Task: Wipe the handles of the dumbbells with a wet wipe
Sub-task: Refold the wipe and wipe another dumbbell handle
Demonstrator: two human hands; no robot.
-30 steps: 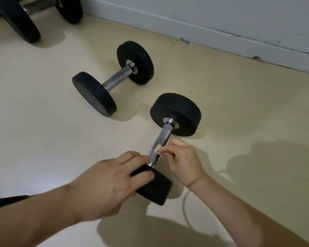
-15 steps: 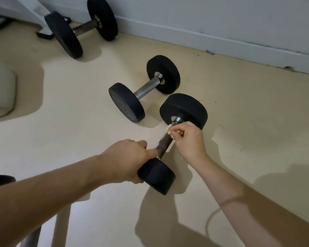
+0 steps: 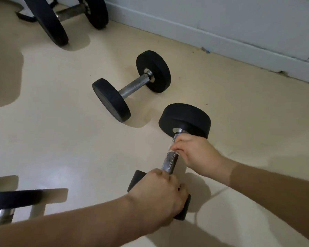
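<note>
– On the cream floor (image 3: 61, 139) by the skirting (image 3: 221, 45): near dumbbell (image 3: 169, 163), pinned by the left grip (image 3: 159, 195), clenched over its closer weight head (image 3: 137, 181).
– And the right grip (image 3: 194, 154)?
– Curled round the far end of the handle (image 3: 168, 167), just under the other head (image 3: 185, 118), pressing a wet wipe (image 3: 170, 149) to the steel; seen only as a pale scrap.
– Risks from here?
– Rolling, probably, given any slackening on the left. Missing the knurled middle and the hidden underside, too, with a wipe that small. Second dumbbell (image 3: 132, 86) lying well apart, apparently awaiting its turn.
</note>
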